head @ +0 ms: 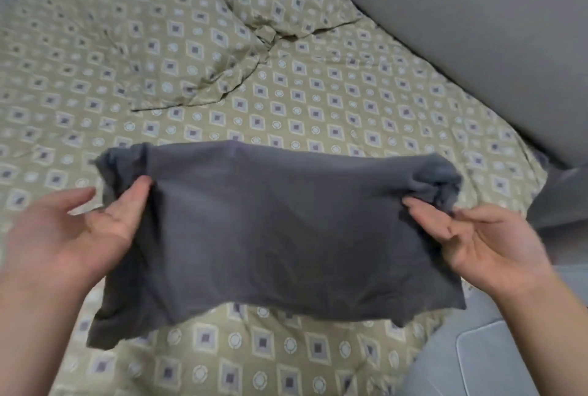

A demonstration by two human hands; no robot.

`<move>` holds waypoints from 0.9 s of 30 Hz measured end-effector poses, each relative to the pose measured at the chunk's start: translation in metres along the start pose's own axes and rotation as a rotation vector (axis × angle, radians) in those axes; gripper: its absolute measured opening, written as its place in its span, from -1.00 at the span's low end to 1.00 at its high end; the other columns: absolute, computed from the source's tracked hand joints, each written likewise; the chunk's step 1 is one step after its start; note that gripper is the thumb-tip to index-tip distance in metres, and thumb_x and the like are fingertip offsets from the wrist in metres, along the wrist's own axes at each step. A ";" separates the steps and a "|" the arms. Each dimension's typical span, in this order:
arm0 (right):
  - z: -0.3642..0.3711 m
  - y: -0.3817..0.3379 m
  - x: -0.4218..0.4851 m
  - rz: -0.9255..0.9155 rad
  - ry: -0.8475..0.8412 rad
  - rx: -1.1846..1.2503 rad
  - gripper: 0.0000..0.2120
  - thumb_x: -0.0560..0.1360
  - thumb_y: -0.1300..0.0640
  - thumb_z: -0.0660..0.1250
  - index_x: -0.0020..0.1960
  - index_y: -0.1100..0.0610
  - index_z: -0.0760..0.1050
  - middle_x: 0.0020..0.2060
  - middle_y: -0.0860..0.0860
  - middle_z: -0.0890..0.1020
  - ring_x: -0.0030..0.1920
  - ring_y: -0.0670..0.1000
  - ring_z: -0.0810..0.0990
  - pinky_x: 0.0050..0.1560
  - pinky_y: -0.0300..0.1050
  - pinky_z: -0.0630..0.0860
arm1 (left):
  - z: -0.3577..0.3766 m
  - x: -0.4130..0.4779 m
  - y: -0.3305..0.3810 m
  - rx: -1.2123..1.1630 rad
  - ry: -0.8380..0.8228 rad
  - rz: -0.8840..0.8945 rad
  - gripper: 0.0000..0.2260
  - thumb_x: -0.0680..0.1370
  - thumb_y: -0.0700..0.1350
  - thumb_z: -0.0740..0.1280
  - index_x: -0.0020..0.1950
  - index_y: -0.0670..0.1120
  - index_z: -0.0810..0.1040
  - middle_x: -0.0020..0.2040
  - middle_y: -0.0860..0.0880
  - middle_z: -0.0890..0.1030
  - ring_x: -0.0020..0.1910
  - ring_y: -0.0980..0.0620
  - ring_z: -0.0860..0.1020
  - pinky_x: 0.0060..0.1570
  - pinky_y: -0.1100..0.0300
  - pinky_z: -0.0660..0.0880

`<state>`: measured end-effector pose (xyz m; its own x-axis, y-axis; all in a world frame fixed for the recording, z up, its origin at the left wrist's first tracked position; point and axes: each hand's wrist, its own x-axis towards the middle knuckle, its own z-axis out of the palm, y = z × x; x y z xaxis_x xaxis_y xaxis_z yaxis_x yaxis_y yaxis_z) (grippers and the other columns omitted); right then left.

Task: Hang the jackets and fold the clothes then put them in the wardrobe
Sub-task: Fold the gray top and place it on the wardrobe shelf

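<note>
A dark grey garment (280,236), partly folded, is stretched out in the air above the bed. My left hand (95,230) pinches its upper left edge between thumb and fingers, palm up. My right hand (486,242) pinches the upper right edge, where the cloth bunches. The lower edge of the garment hangs loose toward me.
Below lies a bed (318,102) with an olive cover printed with diamonds. A pillow (178,29) in the same print sits at the far left. A grey wall or headboard (477,13) runs along the right. Grey floor (496,357) shows at the lower right.
</note>
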<state>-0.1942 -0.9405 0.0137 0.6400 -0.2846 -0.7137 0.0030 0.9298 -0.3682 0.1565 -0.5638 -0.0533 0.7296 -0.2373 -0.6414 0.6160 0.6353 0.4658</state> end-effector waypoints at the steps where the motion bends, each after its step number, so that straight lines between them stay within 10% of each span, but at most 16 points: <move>1: -0.001 0.005 0.018 0.051 0.043 -0.005 -0.35 0.29 0.38 0.24 0.40 0.45 0.38 0.19 0.33 0.61 0.04 0.24 0.70 -0.13 -0.08 0.69 | 0.003 0.003 -0.009 0.024 0.065 -0.056 -0.31 0.19 -0.50 0.43 0.27 -0.43 0.26 -0.01 -0.54 0.55 -0.03 -0.45 0.63 -0.03 -0.24 0.60; 6: -0.012 0.040 0.107 0.016 0.374 -0.240 -0.68 0.57 0.32 0.11 0.30 0.33 0.39 0.19 0.21 0.57 0.09 0.20 0.63 -0.10 0.00 0.67 | 0.020 0.031 -0.064 0.478 0.245 -0.199 -0.80 0.66 -0.27 0.12 0.21 -0.33 0.41 0.06 -0.25 0.58 -0.02 -0.16 0.62 -0.08 0.09 0.64; 11: -0.063 0.086 0.140 -0.106 0.653 -1.209 -0.84 0.52 0.21 0.28 0.05 0.25 0.53 -0.10 0.20 0.63 -0.10 0.23 0.61 -0.09 0.02 0.55 | -0.049 0.038 -0.077 1.841 0.321 0.273 -0.67 0.48 -0.07 0.29 0.18 -0.20 0.50 -0.01 -0.23 0.60 -0.01 -0.30 0.55 0.05 -0.10 0.54; 14: -0.090 0.123 0.132 -0.190 0.623 -1.708 -0.71 0.50 0.05 0.38 0.14 0.20 0.55 0.04 0.18 0.62 0.04 0.24 0.59 -0.04 -0.04 0.47 | -0.090 0.027 -0.079 1.864 0.391 0.143 -0.65 0.45 0.13 0.33 -0.06 -0.17 0.53 -0.07 -0.25 0.63 -0.04 -0.32 0.57 0.01 -0.10 0.52; 19: -0.102 0.130 0.130 -0.232 0.840 -1.517 -0.60 0.51 0.09 0.41 0.25 0.28 0.46 0.12 0.25 0.61 0.12 0.31 0.57 0.10 0.08 0.49 | -0.117 0.008 -0.093 1.847 0.274 0.273 -0.69 0.42 0.14 0.48 -0.14 -0.02 0.44 -0.20 0.01 0.55 -0.24 -0.10 0.50 -0.23 0.06 0.41; 23: -0.098 0.115 0.123 -0.206 0.822 -1.686 -0.79 0.58 0.07 0.33 -0.18 0.15 0.56 -0.28 0.10 0.62 -0.26 0.14 0.53 -0.22 -0.05 0.40 | -0.115 0.012 -0.087 2.057 0.260 0.410 -0.76 0.51 -0.09 0.42 -0.30 -0.12 0.49 -0.22 -0.19 0.54 -0.24 -0.25 0.51 -0.25 0.04 0.40; 27: -0.085 0.104 0.109 -0.331 0.850 -1.802 -0.71 0.62 0.05 0.24 -0.26 0.03 0.56 -0.30 0.10 0.64 -0.22 0.21 0.57 -0.21 -0.04 0.49 | -0.093 0.003 -0.076 2.008 0.320 0.621 -0.80 0.55 -0.16 0.31 -0.27 -0.14 0.51 -0.23 -0.21 0.54 -0.21 -0.29 0.50 -0.24 0.01 0.40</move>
<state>-0.1893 -0.8950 -0.1526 0.3203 -0.8790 -0.3533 -0.9443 -0.2668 -0.1925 0.0837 -0.5444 -0.1472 0.9830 -0.1185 -0.1399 -0.0683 -0.9447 0.3208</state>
